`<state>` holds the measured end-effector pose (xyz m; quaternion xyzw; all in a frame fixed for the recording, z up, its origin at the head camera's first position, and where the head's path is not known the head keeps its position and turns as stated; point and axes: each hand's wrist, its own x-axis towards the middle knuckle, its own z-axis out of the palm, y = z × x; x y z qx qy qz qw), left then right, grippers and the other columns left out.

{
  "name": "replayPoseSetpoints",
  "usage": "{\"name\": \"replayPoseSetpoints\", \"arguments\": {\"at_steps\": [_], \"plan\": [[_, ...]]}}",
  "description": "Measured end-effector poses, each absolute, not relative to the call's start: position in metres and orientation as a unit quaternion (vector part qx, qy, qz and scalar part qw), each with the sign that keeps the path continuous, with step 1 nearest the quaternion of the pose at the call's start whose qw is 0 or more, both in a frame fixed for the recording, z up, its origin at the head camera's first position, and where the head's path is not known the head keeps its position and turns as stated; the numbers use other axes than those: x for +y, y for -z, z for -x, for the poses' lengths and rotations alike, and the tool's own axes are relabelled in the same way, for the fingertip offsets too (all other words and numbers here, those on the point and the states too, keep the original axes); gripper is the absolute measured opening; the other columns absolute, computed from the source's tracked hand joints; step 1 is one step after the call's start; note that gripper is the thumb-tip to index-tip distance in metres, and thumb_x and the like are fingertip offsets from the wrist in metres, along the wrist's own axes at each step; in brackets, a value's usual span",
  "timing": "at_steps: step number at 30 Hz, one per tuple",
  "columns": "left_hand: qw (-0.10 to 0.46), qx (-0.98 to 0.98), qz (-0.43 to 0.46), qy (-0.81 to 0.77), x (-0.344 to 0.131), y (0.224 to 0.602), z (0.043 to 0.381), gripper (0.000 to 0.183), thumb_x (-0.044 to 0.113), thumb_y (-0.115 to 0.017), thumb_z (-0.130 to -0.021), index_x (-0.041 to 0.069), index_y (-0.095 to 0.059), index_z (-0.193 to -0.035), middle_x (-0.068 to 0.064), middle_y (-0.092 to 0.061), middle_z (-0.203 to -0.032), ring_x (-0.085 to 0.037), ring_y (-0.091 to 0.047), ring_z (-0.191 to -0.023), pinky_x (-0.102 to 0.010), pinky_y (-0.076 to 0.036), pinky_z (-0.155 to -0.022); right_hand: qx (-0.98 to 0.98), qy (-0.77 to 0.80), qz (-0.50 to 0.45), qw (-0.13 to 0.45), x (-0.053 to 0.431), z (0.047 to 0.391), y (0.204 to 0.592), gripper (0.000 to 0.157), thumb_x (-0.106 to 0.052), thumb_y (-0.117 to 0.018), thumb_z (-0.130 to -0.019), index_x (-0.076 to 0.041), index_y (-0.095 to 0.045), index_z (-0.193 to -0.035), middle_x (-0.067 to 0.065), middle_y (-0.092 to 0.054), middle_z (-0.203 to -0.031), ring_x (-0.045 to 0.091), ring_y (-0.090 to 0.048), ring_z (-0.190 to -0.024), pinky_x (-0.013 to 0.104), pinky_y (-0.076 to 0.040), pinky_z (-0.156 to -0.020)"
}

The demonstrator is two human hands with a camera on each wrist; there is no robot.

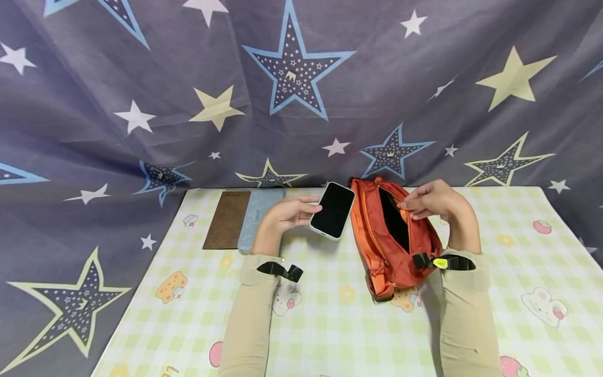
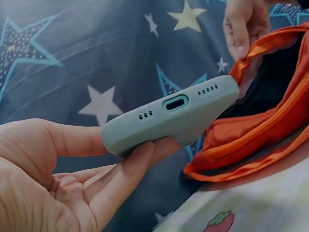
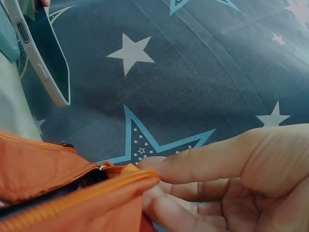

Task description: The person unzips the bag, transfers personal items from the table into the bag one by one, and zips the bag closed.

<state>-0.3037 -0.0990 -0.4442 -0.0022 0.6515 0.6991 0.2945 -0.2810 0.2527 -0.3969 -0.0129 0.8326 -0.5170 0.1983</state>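
A smartphone (image 1: 332,210) in a pale case is pinched between the thumb and fingers of my left hand (image 1: 293,212), held above the table just left of the bag. Its dark screen faces up in the head view; the left wrist view shows the case's bottom edge (image 2: 174,102) with the charging port. My right hand (image 1: 435,201) pinches the zipper edge of an orange-red bag (image 1: 372,225). The bag's mouth gapes, showing a black inside (image 1: 394,220). In the right wrist view, thumb and fingers (image 3: 193,164) grip the orange zipper edge (image 3: 120,181).
Left of my left hand, a brown flat piece (image 1: 228,220) lies beside a light blue quilted, case-like item (image 1: 256,217). A green checked cloth (image 1: 320,324) covers the table. Behind it hangs a dark curtain (image 1: 330,141) with stars.
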Motion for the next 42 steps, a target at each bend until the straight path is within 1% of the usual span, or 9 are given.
{"name": "replayPoseSetpoints", "arguments": {"at_steps": [13, 18, 20, 24, 30, 33, 37, 39, 42], "plan": [[0.303, 0.648, 0.005, -0.699, -0.076, 0.449, 0.302, 0.052, -0.002, -0.057, -0.099, -0.008, -0.043, -0.149, 0.006, -0.072, -0.081, -0.006, -0.07, -0.072, -0.021, -0.057, -0.07, 0.83, 0.525, 0.023, 0.187, 0.254, 0.282, 0.397, 0.029, -0.005, -0.072, -0.094, 0.016, -0.067, -0.113, -0.006, -0.076, -0.078, 0.007, -0.069, -0.066, 0.025, -0.062, -0.066], [0.296, 0.65, 0.007, -0.7, -0.073, 0.45, 0.304, 0.051, 0.0, -0.058, -0.1, -0.007, -0.045, -0.148, 0.009, -0.069, -0.078, -0.003, -0.064, -0.067, -0.02, -0.052, -0.067, 0.834, 0.519, 0.025, 0.183, 0.253, 0.283, 0.395, 0.03, -0.006, -0.072, -0.094, 0.016, -0.068, -0.113, -0.007, -0.076, -0.079, 0.007, -0.07, -0.066, 0.026, -0.062, -0.067], [0.294, 0.643, 0.007, -0.708, -0.072, 0.451, 0.305, 0.048, 0.0, -0.057, -0.1, -0.009, -0.047, -0.146, 0.008, -0.069, -0.078, -0.004, -0.064, -0.067, -0.02, -0.053, -0.066, 0.836, 0.517, 0.025, 0.182, 0.253, 0.282, 0.395, 0.03, -0.006, -0.072, -0.094, 0.016, -0.068, -0.114, -0.007, -0.076, -0.079, 0.007, -0.07, -0.067, 0.026, -0.062, -0.067], [0.293, 0.617, 0.008, -0.731, -0.07, 0.452, 0.304, 0.034, -0.002, -0.055, -0.1, -0.012, -0.054, -0.133, 0.002, -0.073, -0.077, -0.009, -0.071, -0.069, -0.024, -0.057, -0.063, 0.837, 0.514, 0.025, 0.184, 0.252, 0.282, 0.395, 0.029, -0.006, -0.071, -0.094, 0.016, -0.068, -0.114, -0.007, -0.076, -0.08, 0.007, -0.07, -0.067, 0.026, -0.062, -0.067], [0.297, 0.598, 0.011, -0.744, -0.067, 0.446, 0.299, 0.012, -0.005, -0.056, -0.099, -0.004, -0.063, -0.109, -0.001, -0.073, -0.077, -0.012, -0.071, -0.068, -0.025, -0.056, -0.059, 0.837, 0.514, 0.023, 0.185, 0.253, 0.281, 0.395, 0.028, -0.005, -0.07, -0.095, 0.016, -0.068, -0.113, -0.006, -0.076, -0.08, 0.007, -0.07, -0.067, 0.026, -0.062, -0.067], [0.294, 0.599, 0.005, -0.745, -0.065, 0.439, 0.296, 0.016, -0.005, -0.056, -0.098, -0.006, -0.063, -0.112, -0.001, -0.074, -0.077, -0.012, -0.072, -0.068, -0.025, -0.057, -0.06, 0.837, 0.515, 0.024, 0.183, 0.255, 0.281, 0.394, 0.027, -0.005, -0.07, -0.095, 0.015, -0.068, -0.113, -0.006, -0.076, -0.08, 0.007, -0.07, -0.068, 0.026, -0.062, -0.067], [0.286, 0.606, -0.015, -0.742, -0.062, 0.429, 0.29, 0.034, -0.005, -0.055, -0.097, -0.015, -0.056, -0.13, 0.001, -0.074, -0.079, -0.011, -0.072, -0.071, -0.022, -0.058, -0.064, 0.834, 0.521, 0.025, 0.181, 0.257, 0.281, 0.395, 0.024, -0.003, -0.07, -0.094, 0.015, -0.07, -0.111, -0.005, -0.076, -0.079, 0.008, -0.07, -0.067, 0.026, -0.062, -0.066], [0.282, 0.612, -0.024, -0.738, -0.06, 0.425, 0.287, 0.041, -0.005, -0.055, -0.096, -0.017, -0.052, -0.135, 0.001, -0.073, -0.08, -0.01, -0.072, -0.072, -0.022, -0.057, -0.064, 0.831, 0.525, 0.026, 0.182, 0.257, 0.281, 0.396, 0.023, -0.003, -0.07, -0.094, 0.014, -0.071, -0.11, -0.004, -0.076, -0.079, 0.008, -0.07, -0.066, 0.026, -0.062, -0.066], [0.28, 0.624, -0.028, -0.729, -0.057, 0.419, 0.284, 0.039, -0.006, -0.056, -0.095, -0.017, -0.053, -0.133, 0.002, -0.073, -0.08, -0.009, -0.071, -0.072, -0.021, -0.057, -0.063, 0.829, 0.528, 0.029, 0.185, 0.257, 0.282, 0.397, 0.024, -0.003, -0.07, -0.094, 0.014, -0.071, -0.11, -0.004, -0.077, -0.08, 0.009, -0.07, -0.066, 0.026, -0.062, -0.066]]}}
